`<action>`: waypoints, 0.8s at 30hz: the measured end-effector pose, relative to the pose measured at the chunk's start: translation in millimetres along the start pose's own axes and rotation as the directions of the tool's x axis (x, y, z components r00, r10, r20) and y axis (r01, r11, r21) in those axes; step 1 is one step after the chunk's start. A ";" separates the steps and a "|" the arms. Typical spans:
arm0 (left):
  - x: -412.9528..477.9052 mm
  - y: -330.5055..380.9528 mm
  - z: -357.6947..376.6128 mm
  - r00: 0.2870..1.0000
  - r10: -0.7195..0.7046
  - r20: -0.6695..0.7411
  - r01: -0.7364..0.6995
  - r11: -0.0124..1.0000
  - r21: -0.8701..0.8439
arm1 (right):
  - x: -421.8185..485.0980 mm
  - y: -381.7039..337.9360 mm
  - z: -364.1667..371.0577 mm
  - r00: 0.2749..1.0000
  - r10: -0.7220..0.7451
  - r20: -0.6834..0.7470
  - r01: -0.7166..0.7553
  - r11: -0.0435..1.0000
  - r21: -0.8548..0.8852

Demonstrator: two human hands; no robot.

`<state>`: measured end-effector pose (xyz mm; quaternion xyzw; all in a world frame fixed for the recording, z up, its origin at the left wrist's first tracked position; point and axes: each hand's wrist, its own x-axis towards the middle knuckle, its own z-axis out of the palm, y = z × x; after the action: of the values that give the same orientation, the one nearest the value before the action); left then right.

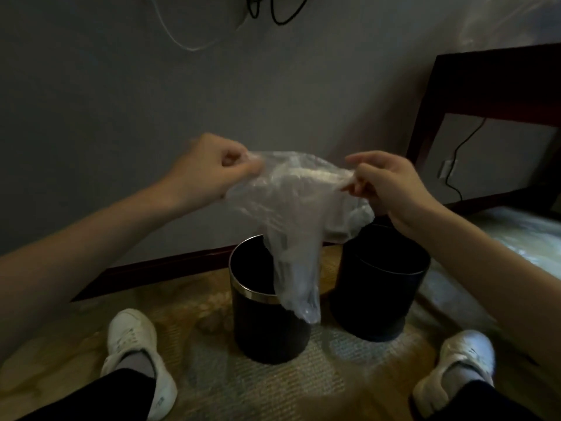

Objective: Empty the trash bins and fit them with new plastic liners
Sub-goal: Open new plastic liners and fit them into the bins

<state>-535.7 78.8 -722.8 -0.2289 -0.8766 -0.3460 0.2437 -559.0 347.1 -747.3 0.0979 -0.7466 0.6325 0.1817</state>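
Both raised hands [212, 165] [391, 186] pinching clear liner [288, 208] above bin [267, 323]

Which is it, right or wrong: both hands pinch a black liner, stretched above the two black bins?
Wrong on colour. The head view shows the liner is clear plastic, not black. The rest holds: the left hand and right hand pinch it, stretched above the metal-rimmed bin and the plain bin, both black.

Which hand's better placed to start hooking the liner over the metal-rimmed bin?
Left, probably. The left hand pinches the liner edge nearer the metal-rimmed bin, whose mouth the liner's tail hangs over. The right hand holds the other edge above the second bin.
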 end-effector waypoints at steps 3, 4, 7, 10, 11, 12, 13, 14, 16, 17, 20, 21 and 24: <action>18.1 -11.2 0.5 0.998 0.005 -0.070 -0.009 0.998 -0.055 | 20.5 3.6 6.4 0.999 -0.039 -0.012 0.039 0.999 0.011; 22.2 -14.7 1.4 0.996 0.000 -0.085 -0.004 0.998 -0.057 | 25.3 5.5 7.9 0.999 -0.043 -0.006 0.043 0.999 0.012; 30.5 -24.1 5.7 0.996 -0.018 -0.090 0.013 0.999 -0.052 | 35.7 12.5 13.4 0.999 -0.047 0.004 0.047 0.999 0.004; 35.5 -30.4 9.0 0.993 0.000 -0.121 -0.012 0.995 -0.094 | 42.0 15.8 16.5 0.997 -0.071 -0.007 0.071 0.997 0.018; 37.1 -31.8 8.5 0.990 0.009 -0.138 -0.024 0.994 -0.104 | 44.1 14.9 17.5 0.996 -0.084 -0.011 0.084 0.996 0.026; 38.6 -33.2 7.4 0.988 0.021 -0.152 -0.038 0.993 -0.109 | 46.5 13.2 18.9 0.995 -0.098 -0.018 0.099 0.995 0.028; 40.0 -34.3 6.4 0.986 0.035 -0.165 -0.055 0.992 -0.116 | 48.8 11.1 20.3 0.993 -0.113 -0.025 0.114 0.993 0.028; 40.9 -34.8 5.1 0.982 0.051 -0.180 -0.074 0.989 -0.127 | 50.5 9.0 21.6 0.991 -0.128 -0.028 0.128 0.991 0.034; 42.6 -35.3 3.7 0.974 0.074 -0.212 -0.108 0.983 -0.151 | 53.5 5.5 24.1 0.989 -0.145 -0.031 0.147 0.987 0.065; 43.0 -35.1 4.1 0.973 0.083 -0.217 -0.118 0.981 -0.152 | 54.9 4.9 25.3 0.989 -0.146 -0.035 0.148 0.985 0.088; 42.5 -33.2 5.5 0.972 0.106 -0.212 -0.141 0.977 -0.159 | 56.2 5.1 30.6 0.987 -0.148 -0.066 0.156 0.979 0.135; 42.8 -32.3 5.0 0.970 0.104 -0.219 -0.143 0.975 -0.168 | 55.9 5.2 32.1 0.985 -0.153 -0.077 0.163 0.975 0.148; 44.0 -30.4 1.9 0.966 0.090 -0.244 -0.145 0.965 -0.219 | 56.9 3.1 34.1 0.979 -0.177 -0.103 0.193 0.965 0.175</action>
<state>-587.6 70.5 -713.3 -0.2658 -0.7800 -0.4564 0.3357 -617.2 318.9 -732.2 0.1563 -0.6638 0.6828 0.2623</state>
